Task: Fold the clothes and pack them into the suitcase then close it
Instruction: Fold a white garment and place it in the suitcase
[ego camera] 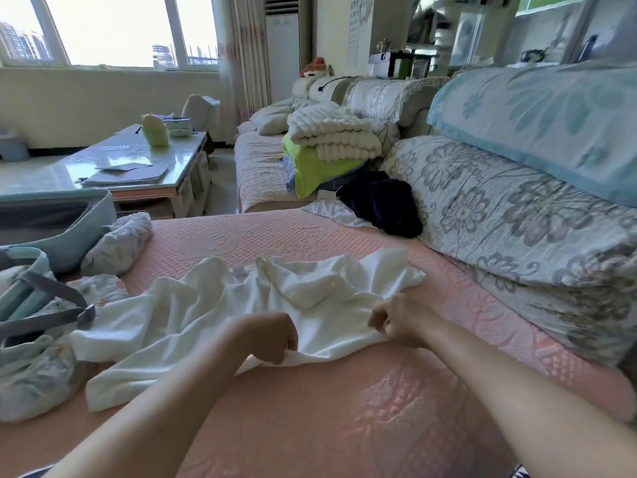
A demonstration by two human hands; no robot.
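Fingers of the left hand (272, 336) and right hand (400, 320), arms outstretched, pinch the white garment's (193, 315) near edge.

The shirt (213, 312) lies spread across the middle of the sofa seat (310, 391), with the left hand (272, 336) and right hand (400, 320) pinching its near edge. At the seat's left edge sits the suitcase (93, 229), a rolled bundle (119, 243) just beside it. Against the back cushions (499, 208) on the right lies a heaped garment (382, 205); behind that, stacked blankets (331, 132). The coffee table (103, 160) stands beyond the suitcase.
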